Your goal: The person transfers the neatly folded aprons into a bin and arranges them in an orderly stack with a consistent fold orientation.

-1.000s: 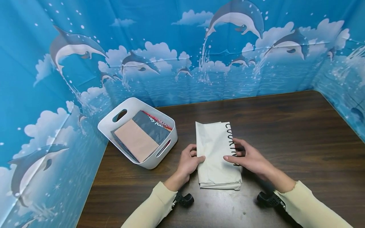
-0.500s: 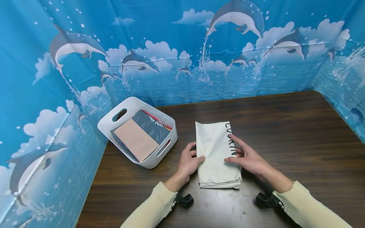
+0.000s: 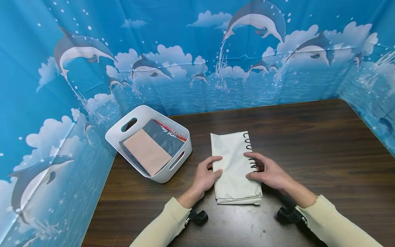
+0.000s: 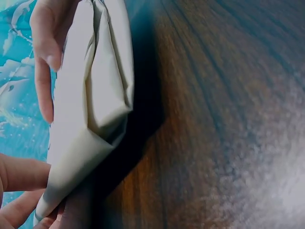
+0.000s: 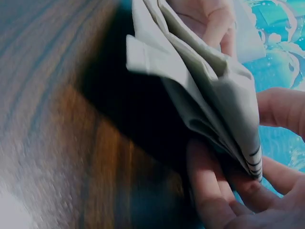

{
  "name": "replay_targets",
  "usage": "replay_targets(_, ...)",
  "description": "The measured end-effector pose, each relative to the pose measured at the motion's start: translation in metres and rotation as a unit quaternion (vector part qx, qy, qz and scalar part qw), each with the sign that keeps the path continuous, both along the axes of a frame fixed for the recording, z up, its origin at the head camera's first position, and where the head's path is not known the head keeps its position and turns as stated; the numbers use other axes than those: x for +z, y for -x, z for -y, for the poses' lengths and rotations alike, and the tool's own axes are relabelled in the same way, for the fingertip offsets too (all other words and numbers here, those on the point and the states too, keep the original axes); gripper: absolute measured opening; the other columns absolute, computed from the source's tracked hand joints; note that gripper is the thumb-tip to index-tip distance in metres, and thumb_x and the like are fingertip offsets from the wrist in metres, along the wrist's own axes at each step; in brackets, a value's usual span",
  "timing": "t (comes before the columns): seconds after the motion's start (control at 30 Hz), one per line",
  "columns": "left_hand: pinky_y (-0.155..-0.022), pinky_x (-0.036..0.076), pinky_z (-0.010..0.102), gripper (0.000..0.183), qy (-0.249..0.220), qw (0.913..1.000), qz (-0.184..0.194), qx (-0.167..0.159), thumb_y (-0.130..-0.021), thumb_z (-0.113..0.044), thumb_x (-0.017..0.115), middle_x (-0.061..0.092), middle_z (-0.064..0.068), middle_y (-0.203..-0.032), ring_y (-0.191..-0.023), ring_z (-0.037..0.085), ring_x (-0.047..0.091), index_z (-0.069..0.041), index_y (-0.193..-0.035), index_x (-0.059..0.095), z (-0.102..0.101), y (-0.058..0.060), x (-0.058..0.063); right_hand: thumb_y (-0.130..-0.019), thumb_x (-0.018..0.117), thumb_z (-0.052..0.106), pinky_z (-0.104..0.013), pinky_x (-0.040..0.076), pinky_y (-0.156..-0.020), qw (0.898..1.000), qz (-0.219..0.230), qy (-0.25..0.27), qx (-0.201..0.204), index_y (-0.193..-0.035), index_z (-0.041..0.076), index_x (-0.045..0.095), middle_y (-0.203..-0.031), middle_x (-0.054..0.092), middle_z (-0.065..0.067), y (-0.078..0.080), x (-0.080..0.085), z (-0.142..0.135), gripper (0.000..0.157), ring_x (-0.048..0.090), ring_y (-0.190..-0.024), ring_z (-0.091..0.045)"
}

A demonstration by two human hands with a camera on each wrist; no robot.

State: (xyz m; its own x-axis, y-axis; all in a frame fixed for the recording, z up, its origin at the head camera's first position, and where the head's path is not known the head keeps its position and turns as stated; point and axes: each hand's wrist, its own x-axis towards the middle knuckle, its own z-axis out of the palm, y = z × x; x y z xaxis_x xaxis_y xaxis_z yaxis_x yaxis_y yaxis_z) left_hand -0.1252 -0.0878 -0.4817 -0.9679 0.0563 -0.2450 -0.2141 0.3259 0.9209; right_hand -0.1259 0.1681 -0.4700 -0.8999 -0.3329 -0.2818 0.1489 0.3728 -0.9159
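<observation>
A folded cream cloth (image 3: 236,181) with black lettering along its right edge lies in front of me in the head view. My left hand (image 3: 204,175) grips its left edge, thumb on top and fingers partly tucked beneath. On the other side, my right hand (image 3: 271,175) holds the lettered edge, with thumb and index finger over the top and the other fingers underneath. Both wrist views show loose layers at the near end of the cloth (image 4: 105,95). In the right wrist view, fingers (image 5: 205,181) of the right hand reach under the cloth (image 5: 238,105).
Left of the cloth stands a white bin (image 3: 166,176) with handle holes. Inside it are a folded pinkish-beige cloth (image 3: 146,151), a dark grey one (image 3: 162,137) with white writing and something red. A dolphin-print curtain (image 3: 185,89) hangs behind the dark wooden table (image 3: 324,154).
My right index finger has lifted and come down on top of the lettered edge. The left index finger has moved onto the cloth's top. The cloth has barely shifted.
</observation>
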Motion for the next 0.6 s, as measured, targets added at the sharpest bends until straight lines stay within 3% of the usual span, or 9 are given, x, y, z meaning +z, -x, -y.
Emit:
replay_targets(0.13,-0.062,0.045,0.025,0.041,-0.006,1.0000,-0.002,-0.006,-0.097,-0.003,0.074,0.076,0.015,-0.109,-0.055,0.008,0.047,-0.017,-0.136,0.073,0.001,0.000,-0.001,-0.090,0.083,0.010,-0.031,0.058,-0.083,1.000,0.001,0.018,0.005,-0.160,0.010,0.049,-0.130,0.071,-0.019,0.004,-0.005,-0.004,0.078,0.068,-0.107,-0.022)
replay_targets(0.27,-0.063,0.045,0.024,0.041,-0.015,0.9999,-0.004,-0.008,-0.097,-0.002,0.074,0.076,0.017,-0.111,-0.054,0.007,0.048,-0.016,-0.135,0.074,0.001,0.000,-0.002,-0.089,0.084,0.009,-0.029,0.056,-0.081,0.999,0.014,0.038,0.006,-0.160,0.010,0.048,-0.119,0.073,-0.014,0.005,-0.011,-0.009,0.079,0.066,-0.101,-0.018)
replay_targets(0.43,-0.062,0.044,0.023,0.041,-0.015,0.9998,-0.008,-0.005,-0.096,-0.001,0.074,0.076,0.017,-0.111,-0.055,0.007,0.047,-0.015,-0.134,0.074,0.002,0.002,-0.003,-0.090,0.084,0.010,-0.029,0.057,-0.084,0.999,0.026,0.042,0.003,-0.161,0.010,0.046,-0.121,0.074,-0.013,0.007,-0.015,-0.009,0.081,0.067,-0.105,-0.019)
replay_targets(0.6,-0.067,0.051,0.022,0.041,-0.022,0.9997,-0.008,-0.009,-0.097,-0.001,0.074,0.077,0.017,-0.115,-0.067,0.006,0.061,-0.013,-0.136,0.073,0.002,0.002,-0.004,-0.090,0.084,0.008,-0.029,0.057,-0.082,0.999,0.024,0.045,0.003,-0.161,0.009,0.046,-0.119,0.075,-0.013,0.007,-0.016,-0.008,0.082,0.067,-0.101,-0.018)
